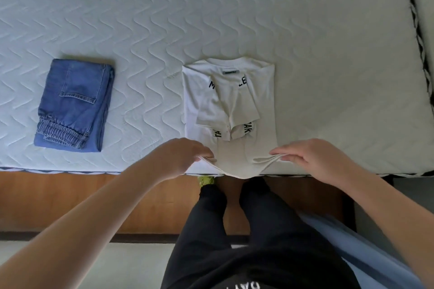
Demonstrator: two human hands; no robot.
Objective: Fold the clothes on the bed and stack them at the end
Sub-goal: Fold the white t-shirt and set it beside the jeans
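T-shirt (229,105) hem pinched by left hand (182,156), right hand (312,158).

Bedroom in a home, by the look of it. Big bed w/ bare white mattress (234,12), wavy quilted stitching, dark patterned edge trim at right. Wooden bed frame (70,199) runs along the near side, pale floor (94,265) below it. Household laundry on the mattress: folded blue jeans (74,103) at left, white T-shirt (229,110) w/ black lettering near the middle, by the near edge.
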